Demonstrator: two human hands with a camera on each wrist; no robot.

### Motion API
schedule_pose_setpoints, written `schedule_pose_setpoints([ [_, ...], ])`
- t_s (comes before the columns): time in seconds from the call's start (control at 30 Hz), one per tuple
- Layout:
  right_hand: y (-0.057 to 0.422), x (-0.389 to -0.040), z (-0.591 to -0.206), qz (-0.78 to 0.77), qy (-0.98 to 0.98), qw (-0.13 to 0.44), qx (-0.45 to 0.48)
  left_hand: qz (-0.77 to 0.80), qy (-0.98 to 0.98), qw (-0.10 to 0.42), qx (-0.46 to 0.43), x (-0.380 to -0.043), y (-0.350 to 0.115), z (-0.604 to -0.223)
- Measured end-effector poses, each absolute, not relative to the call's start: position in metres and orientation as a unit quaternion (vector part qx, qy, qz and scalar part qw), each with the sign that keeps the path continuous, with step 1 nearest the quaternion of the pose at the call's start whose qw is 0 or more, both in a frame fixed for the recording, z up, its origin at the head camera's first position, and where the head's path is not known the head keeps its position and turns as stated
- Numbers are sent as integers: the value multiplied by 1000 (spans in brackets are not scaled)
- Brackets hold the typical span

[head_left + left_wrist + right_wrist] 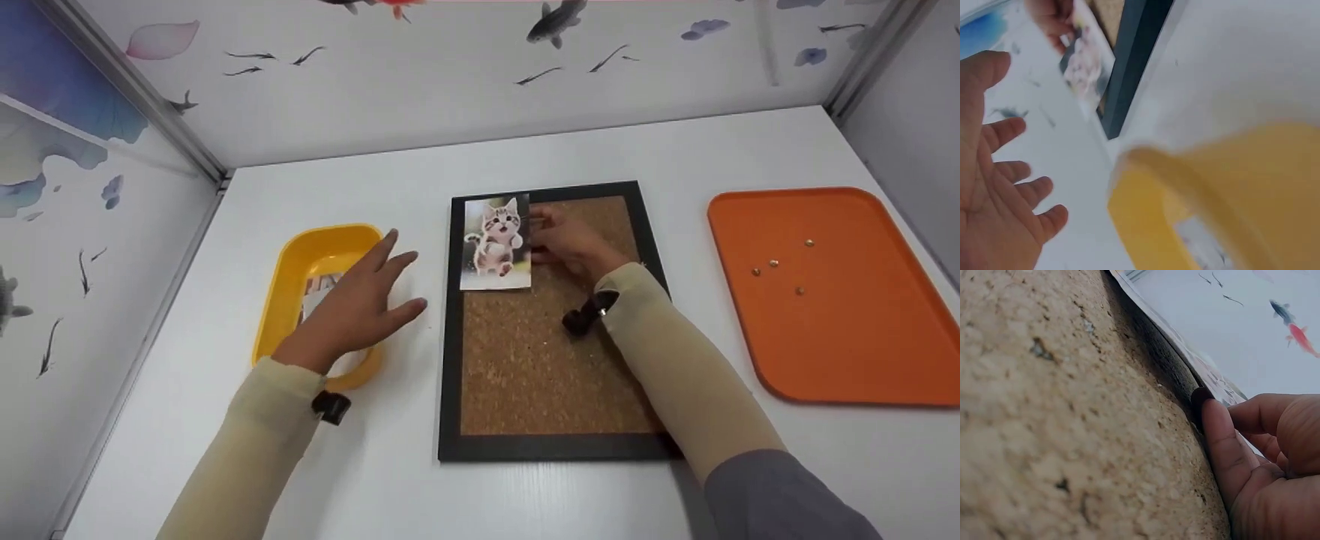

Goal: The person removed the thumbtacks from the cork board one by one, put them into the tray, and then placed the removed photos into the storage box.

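Observation:
A kitten photo card (493, 247) lies at the upper left of a black-framed cork board (525, 367). My right hand (571, 244) pinches the card's right edge. In the right wrist view, the thumb (1221, 439) is at the edge of the card, which stands slightly off the cork there. My left hand (356, 300) hovers over the right side of a yellow container (274, 315), its fingers spread and holding nothing. Partly hidden beneath that hand, more picture cards (319, 289) lie inside the container.
To the right of the board is an orange tray (847, 345) with several small metallic pins (800, 291) on it. The white table (397, 465) meets patterned panels (420, 90) at the back and left.

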State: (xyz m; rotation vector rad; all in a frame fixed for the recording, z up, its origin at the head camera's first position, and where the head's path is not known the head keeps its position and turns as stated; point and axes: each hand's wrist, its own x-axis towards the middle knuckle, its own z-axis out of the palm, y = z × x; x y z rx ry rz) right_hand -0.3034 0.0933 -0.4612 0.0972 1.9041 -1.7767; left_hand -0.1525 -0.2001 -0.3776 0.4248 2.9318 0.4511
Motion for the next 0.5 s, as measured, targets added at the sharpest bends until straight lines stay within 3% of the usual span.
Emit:
schedule_pose_setpoints([
  [0.2, 97, -304, -460, -657, 706, 262, 38, 132, 981, 52, 132, -119, -248, -382],
  [0.5, 95, -304, -459, -640, 721, 265, 37, 135, 987, -21, 82, -76, -308, -399],
])
